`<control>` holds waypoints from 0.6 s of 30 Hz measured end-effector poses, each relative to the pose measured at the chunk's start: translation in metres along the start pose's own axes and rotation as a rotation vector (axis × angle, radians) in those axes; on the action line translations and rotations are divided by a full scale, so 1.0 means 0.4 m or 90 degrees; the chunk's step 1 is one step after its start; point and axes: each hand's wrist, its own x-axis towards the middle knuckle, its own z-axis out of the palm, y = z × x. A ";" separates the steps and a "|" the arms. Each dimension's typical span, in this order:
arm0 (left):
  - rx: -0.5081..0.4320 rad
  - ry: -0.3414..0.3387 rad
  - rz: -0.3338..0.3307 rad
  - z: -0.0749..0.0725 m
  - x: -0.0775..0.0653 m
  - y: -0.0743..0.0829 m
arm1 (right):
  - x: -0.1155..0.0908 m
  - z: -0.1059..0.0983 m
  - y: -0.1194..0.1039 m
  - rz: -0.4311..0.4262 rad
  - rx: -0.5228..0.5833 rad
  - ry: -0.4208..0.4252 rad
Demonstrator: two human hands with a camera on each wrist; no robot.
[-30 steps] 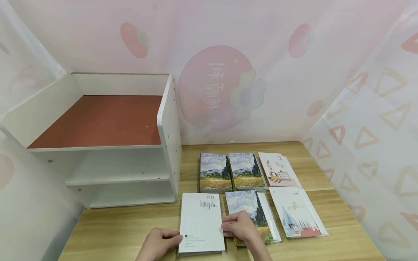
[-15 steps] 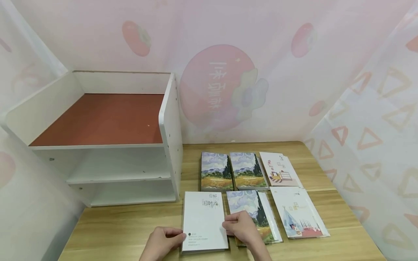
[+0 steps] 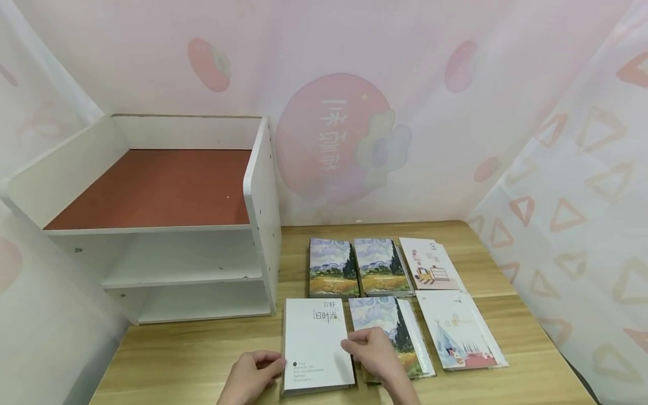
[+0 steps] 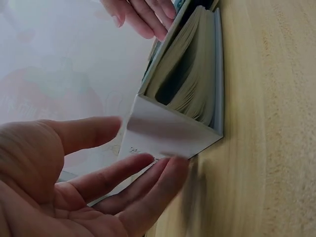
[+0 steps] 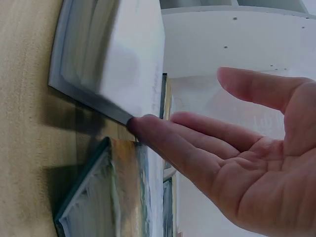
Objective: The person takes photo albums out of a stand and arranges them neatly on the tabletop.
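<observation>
A thick white photo album (image 3: 315, 340) with dark lettering lies flat on the wooden table. My left hand (image 3: 250, 372) is at its left side; in the left wrist view its straight, parted fingers (image 4: 136, 190) meet the white spine and its thumb stands apart. On the other side, my right hand (image 3: 376, 355) has its fingertips right at the album's right edge. The right wrist view shows that hand's fingers (image 5: 182, 143) extended and its thumb raised. Just right of the white album lies a landscape-painting album (image 3: 377, 315), partly hidden by my right hand.
Two more landscape albums (image 3: 331, 269) lie behind, side by side. Two pale illustrated albums (image 3: 458, 332) are at the right, one behind the other. A white shelf unit (image 3: 263, 225) with a red-brown top stands at the left, against the pink-patterned wall covering.
The white album has shifted slightly to the right, and my left hand has moved with it. My right fingertips now overlap the album's right edge in the head view.
</observation>
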 end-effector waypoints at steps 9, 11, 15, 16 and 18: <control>-0.041 0.094 0.049 -0.012 -0.004 0.033 | 0.004 -0.019 -0.001 -0.041 0.038 0.012; -0.049 0.097 0.062 -0.010 -0.009 0.041 | 0.003 -0.021 0.000 -0.044 0.056 0.017; -0.060 0.087 0.084 -0.005 -0.020 0.057 | 0.002 -0.024 -0.003 -0.051 0.064 0.032; -0.061 0.082 0.088 -0.004 -0.024 0.061 | 0.002 -0.025 -0.003 -0.052 0.060 0.037; -0.053 0.068 0.090 -0.003 -0.032 0.072 | 0.003 -0.027 -0.003 -0.056 0.049 0.046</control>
